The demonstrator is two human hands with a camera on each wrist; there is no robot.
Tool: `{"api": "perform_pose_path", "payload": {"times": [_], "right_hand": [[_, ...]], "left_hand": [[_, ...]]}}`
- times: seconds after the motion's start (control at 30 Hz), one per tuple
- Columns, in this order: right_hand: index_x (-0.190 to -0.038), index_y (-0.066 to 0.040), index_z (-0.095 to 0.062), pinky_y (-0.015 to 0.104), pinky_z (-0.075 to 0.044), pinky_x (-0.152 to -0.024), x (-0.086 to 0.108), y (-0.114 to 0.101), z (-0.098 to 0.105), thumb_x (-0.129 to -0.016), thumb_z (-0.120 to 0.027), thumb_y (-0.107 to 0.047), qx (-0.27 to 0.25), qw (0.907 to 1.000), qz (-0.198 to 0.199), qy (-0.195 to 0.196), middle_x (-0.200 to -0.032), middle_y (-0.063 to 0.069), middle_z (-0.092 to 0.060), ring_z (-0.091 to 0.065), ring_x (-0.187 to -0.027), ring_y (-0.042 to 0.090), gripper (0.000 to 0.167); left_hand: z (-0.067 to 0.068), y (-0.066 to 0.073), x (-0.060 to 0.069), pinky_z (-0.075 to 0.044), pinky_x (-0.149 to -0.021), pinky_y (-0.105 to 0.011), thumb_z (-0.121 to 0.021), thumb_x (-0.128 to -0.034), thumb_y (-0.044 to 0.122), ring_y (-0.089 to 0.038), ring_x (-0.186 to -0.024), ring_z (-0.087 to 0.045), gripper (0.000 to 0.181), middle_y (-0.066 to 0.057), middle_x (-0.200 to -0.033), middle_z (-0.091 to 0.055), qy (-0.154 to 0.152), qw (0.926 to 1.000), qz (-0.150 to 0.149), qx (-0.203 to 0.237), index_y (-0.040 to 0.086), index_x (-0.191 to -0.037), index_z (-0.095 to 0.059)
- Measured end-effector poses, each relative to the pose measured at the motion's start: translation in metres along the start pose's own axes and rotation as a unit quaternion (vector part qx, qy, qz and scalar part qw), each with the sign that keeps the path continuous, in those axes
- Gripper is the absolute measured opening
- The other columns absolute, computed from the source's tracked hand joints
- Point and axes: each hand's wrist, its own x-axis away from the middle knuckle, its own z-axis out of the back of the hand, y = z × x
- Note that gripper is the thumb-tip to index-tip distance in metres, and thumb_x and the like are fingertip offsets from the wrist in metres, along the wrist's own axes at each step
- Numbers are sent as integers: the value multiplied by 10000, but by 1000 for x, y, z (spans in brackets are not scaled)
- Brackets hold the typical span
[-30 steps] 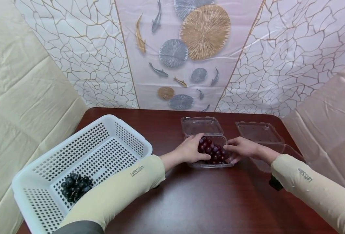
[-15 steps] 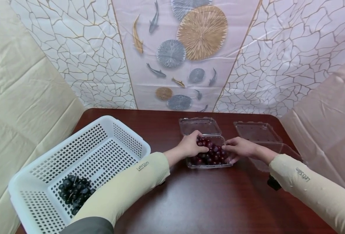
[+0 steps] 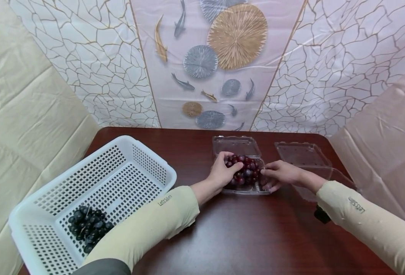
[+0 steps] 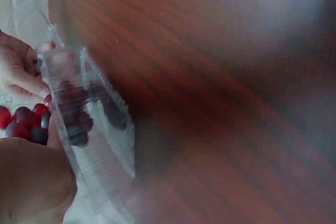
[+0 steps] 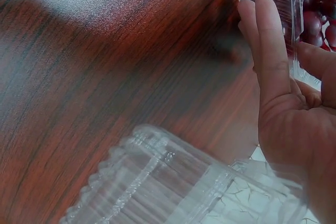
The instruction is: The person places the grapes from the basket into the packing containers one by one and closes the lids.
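Curled round the bunch of red grapes (image 3: 246,172), the left hand (image 3: 221,170) has thumb and fingers apart with the fruit between them; the right hand (image 3: 282,173) pinches the right-hand side of the clear box (image 3: 247,191) at its rim. In the right wrist view two of that hand's fingers lie straight along the outside of the plastic.

Nearest come the two forearms, in pale cream sleeves with dark lettering, the left sleeve (image 3: 144,223) crossing in front of the white basket (image 3: 85,179) and hiding part of it. Inside that basket, towards its near end, a bunch of black grapes (image 3: 87,224) lies on the perforated floor, partly covered from view by the sleeve. Beneath the right sleeve (image 3: 364,217), a small dark object (image 3: 322,214) shows close to the wrist. Between the arms stretches the glossy red-brown table (image 3: 243,233).

Beyond this stands the clear box, with the red grapes in it, heaped towards the left hand; whether the bunch bears on the box floor cannot be told. Its lid (image 3: 235,146) is folded back on the far side. To the right, just past the right hand, sits a second clear box (image 3: 323,173), also with its lid laid back.

Behind the table's far edge hangs a patterned cloth (image 3: 238,88) with fish and gold and grey discs, flanked by plain pale cloths at either side.
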Motion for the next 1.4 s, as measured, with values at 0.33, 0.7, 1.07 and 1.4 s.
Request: {"api": "perform_pose_path", "payload": {"times": [0.33, 0.7, 1.07, 1.4], "right_hand": [[-1319, 179, -539, 432, -663, -761, 1, 1, 2, -1162, -461, -169, 34, 10000, 41, 11, -1102, 273, -750, -772, -871, 249, 389], [-1318, 170, -554, 436, -663, -756, 0, 2, -1, -1158, -473, -170, 81, 9999, 111, 1, -1118, 274, -744, -764, -863, 244, 384], [-1307, 163, -563, 435, -662, -748, 0, -3, 0, -1154, -489, -161, 243, 9996, 161, -21, -1113, 263, -748, -759, -853, 241, 365], [-1285, 169, -566, 422, -663, -744, 0, -2, 0, -1147, -499, -148, 210, 9996, 166, 35, -1103, 283, -747, -762, -846, 236, 353]], "left_hand": [[-1, -3, -7, -466, -1121, -446, -736, -1005, 181, -351, -1334, -585, 455, -167, -1487, -607, -528, 9942, -325, -878, 144, -1410, -533], [13, 17, -9, -465, -1158, -431, -758, -979, 212, -319, -1443, -503, 697, -192, -1530, -559, -1288, 9382, -553, -3164, 123, -1590, -435], [38, 41, -8, -491, -1142, -409, -755, -1003, 221, -288, -1418, -561, 630, -102, -1520, -613, -1559, 8719, -1072, -4517, 133, -1578, -514], [34, 31, -14, -565, -1043, -413, -731, -1001, 145, -292, -1248, -697, 447, -92, -1376, -720, -1375, 8556, -1479, -4767, 92, -1440, -664]]}}
